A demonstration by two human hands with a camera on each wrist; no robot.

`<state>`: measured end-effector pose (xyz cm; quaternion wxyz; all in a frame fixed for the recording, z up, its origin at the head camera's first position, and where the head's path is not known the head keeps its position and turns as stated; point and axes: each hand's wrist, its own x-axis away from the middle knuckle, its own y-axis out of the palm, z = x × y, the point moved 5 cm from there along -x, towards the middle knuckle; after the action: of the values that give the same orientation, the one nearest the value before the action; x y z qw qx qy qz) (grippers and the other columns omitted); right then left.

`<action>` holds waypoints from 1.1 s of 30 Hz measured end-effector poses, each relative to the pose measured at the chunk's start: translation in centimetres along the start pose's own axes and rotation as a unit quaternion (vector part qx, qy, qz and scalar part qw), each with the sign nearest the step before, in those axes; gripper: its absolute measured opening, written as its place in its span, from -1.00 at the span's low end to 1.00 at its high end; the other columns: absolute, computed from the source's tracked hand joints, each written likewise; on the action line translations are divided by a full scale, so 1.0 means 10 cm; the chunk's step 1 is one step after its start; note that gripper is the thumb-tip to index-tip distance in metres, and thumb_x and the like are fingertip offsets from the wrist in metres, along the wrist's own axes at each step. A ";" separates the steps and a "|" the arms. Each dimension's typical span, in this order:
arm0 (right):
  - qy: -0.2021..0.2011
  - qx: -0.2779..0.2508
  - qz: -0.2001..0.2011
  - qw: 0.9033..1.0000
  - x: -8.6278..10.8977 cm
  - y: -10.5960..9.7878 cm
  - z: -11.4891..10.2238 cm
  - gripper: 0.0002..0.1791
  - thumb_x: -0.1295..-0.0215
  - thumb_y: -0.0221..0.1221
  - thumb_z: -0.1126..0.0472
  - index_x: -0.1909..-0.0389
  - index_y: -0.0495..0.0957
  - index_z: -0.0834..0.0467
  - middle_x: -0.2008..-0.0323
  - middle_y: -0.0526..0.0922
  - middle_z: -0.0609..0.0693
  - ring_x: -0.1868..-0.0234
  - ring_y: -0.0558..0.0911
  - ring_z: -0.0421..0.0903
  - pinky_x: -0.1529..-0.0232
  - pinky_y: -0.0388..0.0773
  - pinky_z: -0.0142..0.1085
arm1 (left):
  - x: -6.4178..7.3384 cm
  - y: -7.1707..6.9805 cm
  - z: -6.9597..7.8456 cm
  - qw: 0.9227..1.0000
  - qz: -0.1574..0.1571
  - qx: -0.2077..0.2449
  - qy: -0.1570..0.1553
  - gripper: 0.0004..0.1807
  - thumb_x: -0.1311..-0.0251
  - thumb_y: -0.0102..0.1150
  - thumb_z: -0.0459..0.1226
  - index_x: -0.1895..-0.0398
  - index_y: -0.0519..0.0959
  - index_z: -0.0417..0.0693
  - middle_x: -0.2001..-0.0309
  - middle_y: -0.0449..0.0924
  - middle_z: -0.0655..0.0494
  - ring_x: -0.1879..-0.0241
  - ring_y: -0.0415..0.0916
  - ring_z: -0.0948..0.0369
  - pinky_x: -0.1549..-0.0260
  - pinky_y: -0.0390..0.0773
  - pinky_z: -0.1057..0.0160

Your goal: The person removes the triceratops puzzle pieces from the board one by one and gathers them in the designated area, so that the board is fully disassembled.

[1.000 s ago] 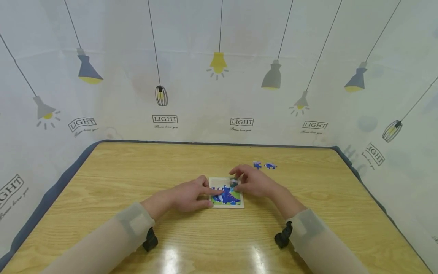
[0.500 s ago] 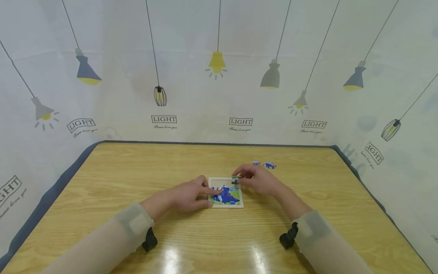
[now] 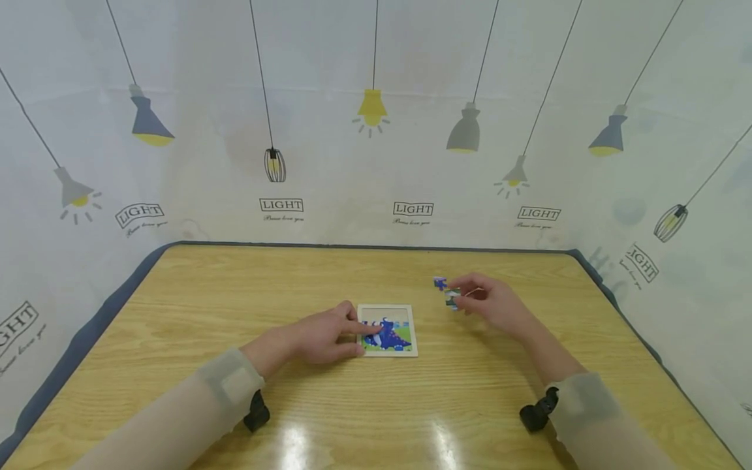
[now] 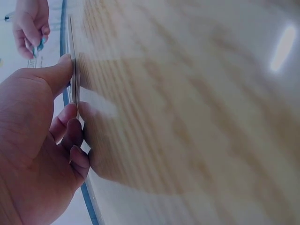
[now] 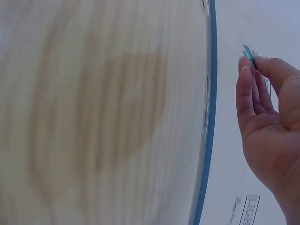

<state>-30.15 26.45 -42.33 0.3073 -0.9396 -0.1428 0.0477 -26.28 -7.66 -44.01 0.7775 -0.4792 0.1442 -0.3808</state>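
A small square jigsaw puzzle (image 3: 396,336) shows a blue dinosaur on green, in a pale frame (image 3: 414,339) with a bare strip along its far side. My left hand (image 3: 326,333) steadies it, the straight index finger lying across the picture and the thumb at the near left corner. In the left wrist view the other fingers (image 4: 75,133) curl at the frame's edge. Thumb and fingertips of my right hand (image 3: 493,303) pinch a puzzle piece (image 3: 452,299) in green and light blue, right of the frame. Edge-on, that piece (image 5: 248,52) shows in the right wrist view.
A blue puzzle piece (image 3: 439,282) lies on the wooden table (image 3: 264,281) just beyond the right fingertips. The right hand hides the spot beside it where another piece lay. A white sheet printed with lamps (image 3: 335,163) stands behind and along both sides.
My right hand has moved right, away from the frame and towards the loose pieces, carrying the pinched piece out of the frame's far right corner. The left hand has stayed put.
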 end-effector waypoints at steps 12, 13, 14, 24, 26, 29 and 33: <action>0.063 0.066 0.062 0.994 0.05 -0.56 0.45 -0.56 -0.62 0.28 0.14 -0.39 0.60 0.18 -0.18 0.67 0.26 -0.06 0.68 0.01 0.03 0.68 -0.25 | 0.00 -0.01 -0.01 1.000 -0.003 -0.008 0.000 -0.43 -0.64 0.18 0.02 -0.64 0.43 0.39 -0.03 0.35 0.11 0.19 0.30 0.21 0.14 0.36 0.23; 0.068 0.070 0.063 0.993 0.05 -0.58 0.48 -0.56 -0.61 0.28 0.14 -0.39 0.60 0.19 -0.19 0.66 0.27 -0.09 0.67 0.03 0.03 0.66 -0.27 | 0.00 -0.01 0.00 1.000 -0.003 -0.007 0.000 -0.43 -0.64 0.18 0.02 -0.64 0.43 0.39 -0.03 0.35 0.11 0.19 0.30 0.21 0.14 0.36 0.23; 0.071 0.073 0.061 0.993 0.04 -0.60 0.50 -0.55 -0.61 0.27 0.15 -0.40 0.59 0.21 -0.21 0.65 0.29 -0.11 0.66 0.07 0.04 0.65 -0.27 | 0.00 -0.01 -0.01 1.000 -0.004 -0.008 0.000 -0.43 -0.64 0.18 0.02 -0.64 0.43 0.39 -0.03 0.35 0.11 0.19 0.30 0.21 0.15 0.36 0.23; 0.089 0.143 0.040 0.985 -0.12 -0.63 0.64 -0.52 -0.65 0.20 0.18 -0.47 0.54 0.23 -0.31 0.61 0.39 -0.32 0.59 0.34 -0.34 0.50 0.24 | -0.01 0.00 0.00 1.000 -0.004 -0.006 0.000 -0.43 -0.64 0.18 0.04 -0.64 0.43 0.40 -0.03 0.35 0.12 0.20 0.29 0.22 0.15 0.36 0.23; 0.086 0.146 0.038 0.985 -0.16 -0.63 0.64 -0.52 -0.65 0.19 0.20 -0.47 0.53 0.26 -0.30 0.61 0.40 -0.31 0.59 0.36 -0.35 0.48 0.27 | 0.00 0.00 0.01 1.000 -0.005 -0.006 -0.001 -0.43 -0.64 0.18 0.03 -0.64 0.43 0.40 -0.03 0.35 0.12 0.20 0.30 0.22 0.15 0.36 0.24; 0.085 0.149 0.040 0.984 -0.21 -0.61 0.64 -0.53 -0.65 0.19 0.22 -0.46 0.54 0.26 -0.29 0.62 0.40 -0.32 0.59 0.37 -0.37 0.47 0.28 | 0.00 0.00 0.01 1.000 -0.004 -0.006 0.001 -0.43 -0.64 0.18 0.02 -0.64 0.44 0.38 -0.03 0.35 0.12 0.20 0.29 0.22 0.15 0.36 0.23; 0.089 0.146 0.034 0.985 -0.24 -0.58 0.66 -0.55 -0.68 0.16 0.20 -0.46 0.55 0.26 -0.30 0.61 0.39 -0.33 0.57 0.35 -0.40 0.44 0.27 | 0.01 -0.01 0.00 1.000 -0.004 -0.011 0.000 -0.43 -0.64 0.18 0.02 -0.64 0.43 0.39 -0.03 0.34 0.11 0.20 0.29 0.22 0.15 0.35 0.24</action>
<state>-35.02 33.96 -44.19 0.4511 -0.8894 -0.0740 -0.0055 -26.25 -7.77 -43.94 0.7708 -0.4879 0.1468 -0.3824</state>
